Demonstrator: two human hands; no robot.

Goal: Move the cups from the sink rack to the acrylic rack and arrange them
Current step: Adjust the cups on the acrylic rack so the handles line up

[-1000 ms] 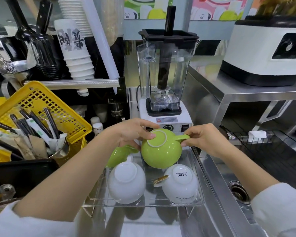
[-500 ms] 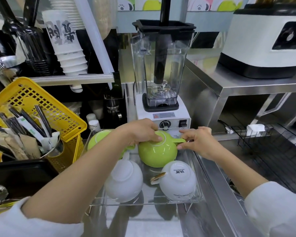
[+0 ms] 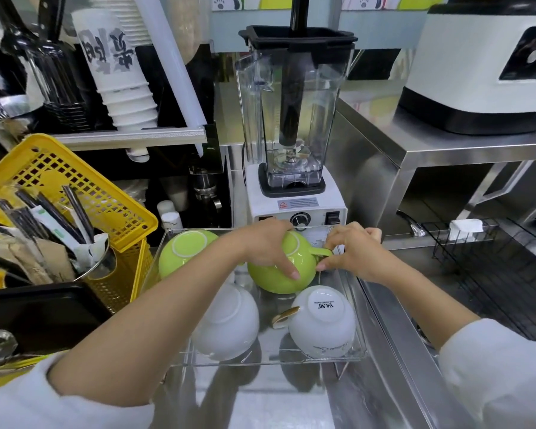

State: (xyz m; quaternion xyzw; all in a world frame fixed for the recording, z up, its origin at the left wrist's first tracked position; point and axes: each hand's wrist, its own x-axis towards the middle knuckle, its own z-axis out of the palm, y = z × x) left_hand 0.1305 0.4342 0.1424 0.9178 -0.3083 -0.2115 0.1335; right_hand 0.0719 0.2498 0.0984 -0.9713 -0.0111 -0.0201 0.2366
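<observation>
You are near the end of the job, judging by how things lie. Four cups already sit upside down in the clear acrylic rack with raised walls (image 3: 355, 320) on the steel bench (image 3: 291, 410): a lime-green ceramic cup at the back left (image 3: 183, 252), a plain white ceramic cup at the front left (image 3: 229, 323), a white ceramic cup with a gold handle and printed base at the front right (image 3: 322, 323), and the lime-green ceramic cup with a looped handle at the back right (image 3: 279, 274), which you are setting in place now. The black wire sink rack (image 3: 492, 274) to your right shows no cups in the part you can see; only a small white cloth (image 3: 464, 226) hangs on its far rail. What is left looks like squaring this last cup with the others.

Your left hand (image 3: 266, 246) lies curled over the upturned base of the back-right green cup, fingers bent down its near side and pressing it steady. Your right hand (image 3: 353, 252) is half closed, its fingertips (image 3: 321, 267) meeting at the cup's handle, which points right toward the rack's side wall; it reads as a light pinch to turn the handle, not a lift. This cup touches or nearly touches the gold-handled one in front; you cannot tell which.
</observation>
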